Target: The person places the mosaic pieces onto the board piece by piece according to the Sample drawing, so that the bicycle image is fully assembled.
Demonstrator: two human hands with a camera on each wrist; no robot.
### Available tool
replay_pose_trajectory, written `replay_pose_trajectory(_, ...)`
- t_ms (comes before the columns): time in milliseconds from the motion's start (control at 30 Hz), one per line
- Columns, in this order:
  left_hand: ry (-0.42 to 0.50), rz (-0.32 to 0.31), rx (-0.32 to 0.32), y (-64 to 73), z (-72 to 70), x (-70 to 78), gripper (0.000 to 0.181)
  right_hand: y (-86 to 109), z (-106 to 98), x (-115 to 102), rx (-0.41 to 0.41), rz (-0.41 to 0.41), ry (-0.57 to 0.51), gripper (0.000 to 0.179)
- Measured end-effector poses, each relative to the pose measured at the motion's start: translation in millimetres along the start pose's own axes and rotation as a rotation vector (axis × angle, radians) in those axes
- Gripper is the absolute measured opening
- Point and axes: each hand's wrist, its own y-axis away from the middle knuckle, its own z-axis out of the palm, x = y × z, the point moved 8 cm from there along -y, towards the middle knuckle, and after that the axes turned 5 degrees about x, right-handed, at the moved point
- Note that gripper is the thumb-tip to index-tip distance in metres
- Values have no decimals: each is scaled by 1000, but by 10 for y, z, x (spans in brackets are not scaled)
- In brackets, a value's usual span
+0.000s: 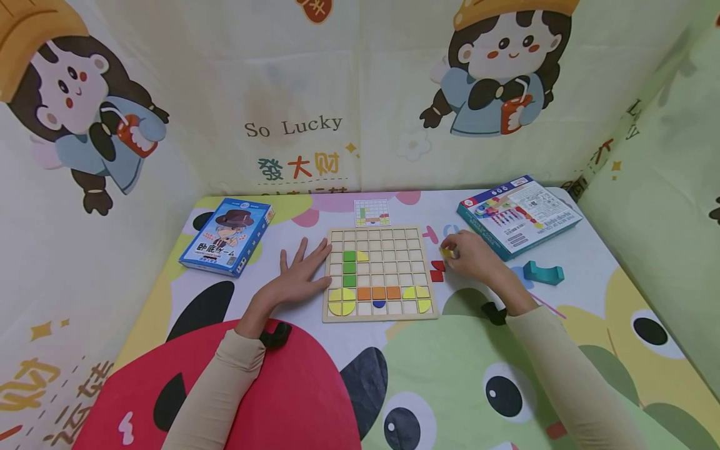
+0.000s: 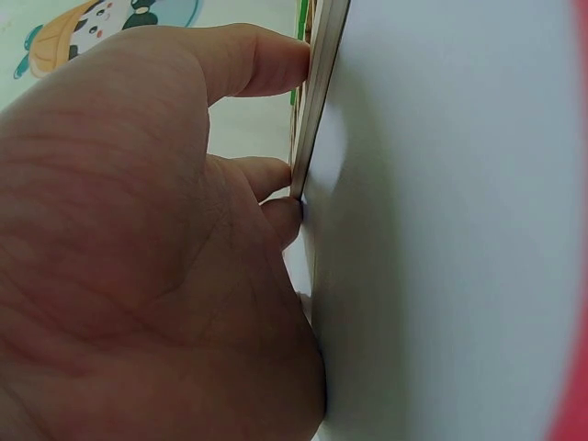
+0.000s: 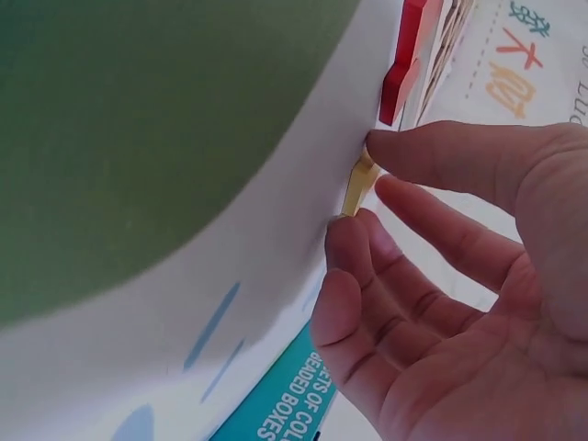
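A wooden grid board (image 1: 379,317) lies on the table, with green squares (image 1: 349,268), orange squares (image 1: 379,292), yellow rounded pieces (image 1: 341,302) and a blue half-round (image 1: 379,304) in its cells. My left hand (image 1: 295,275) is spread at the board's left side, thumb and fingertips touching its edge, as the left wrist view also shows. Right of the board, my right hand (image 1: 472,253) pinches a small yellow piece (image 3: 360,184) at the tabletop between thumb and fingers. Two red pieces (image 1: 437,275) lie close by, between that hand and the board.
A printed pattern card (image 1: 372,212) lies behind the board. At the left stands a blue game box (image 1: 227,237); at the right back, a teal-edged box (image 1: 519,215). A teal curved block (image 1: 543,273) sits right of my right hand. Patterned cloth (image 1: 360,125) hangs behind the table.
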Motion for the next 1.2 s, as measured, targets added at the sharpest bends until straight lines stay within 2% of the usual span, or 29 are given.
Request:
replay_pose_trajectory(300, 0, -3, 3, 0, -7, -3, 85, 16, -24, 18, -9, -36, 15, 35)
replay_pose_trajectory(667, -3, 4, 1, -12, 6, -14, 85, 10, -19, 60, -44, -40, 32, 38)
replay_pose_trajectory(900, 3, 3, 1, -14, 10, -14, 85, 0, -31, 58, -47, -93, 33, 36)
replay_pose_trajectory(1200, 2, -2, 0, -14, 21, -34, 85, -5, -35, 55, -49, -113, 34, 36)
